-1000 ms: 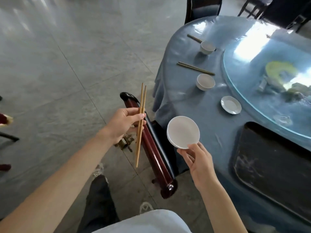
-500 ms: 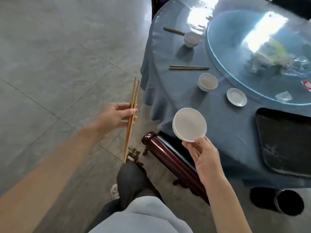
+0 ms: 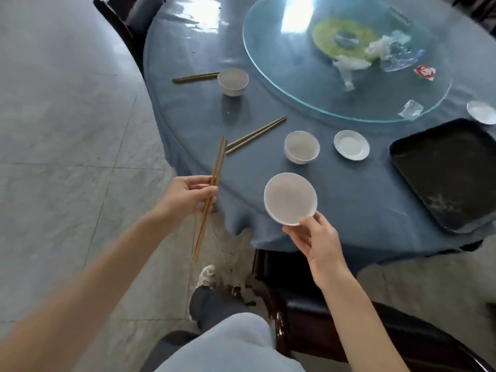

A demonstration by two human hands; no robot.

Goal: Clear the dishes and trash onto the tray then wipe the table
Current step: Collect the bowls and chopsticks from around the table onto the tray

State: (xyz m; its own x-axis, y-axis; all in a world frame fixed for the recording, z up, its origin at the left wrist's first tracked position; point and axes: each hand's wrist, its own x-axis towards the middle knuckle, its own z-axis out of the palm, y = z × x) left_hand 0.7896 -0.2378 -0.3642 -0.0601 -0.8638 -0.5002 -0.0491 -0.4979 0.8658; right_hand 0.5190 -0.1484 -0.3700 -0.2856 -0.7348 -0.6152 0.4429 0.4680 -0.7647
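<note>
My left hand grips a pair of wooden chopsticks just off the table's near left edge. My right hand pinches the rim of a white bowl held above the blue tablecloth. A black tray lies on the table at the right. On the cloth stand a white bowl, a small white saucer, a second pair of chopsticks, a farther bowl and farther chopsticks. Crumpled plastic trash lies on the glass turntable.
Another white dish sits at the right edge beyond the tray. A dark wooden chair stands between me and the table, under my right arm. Another chair stands at the far left of the table. Grey tile floor spreads to the left.
The view has swung right and toward the table, so more of it and the tray shows. Both hands have moved over the table's edge, still holding the chopsticks and the bowl.
</note>
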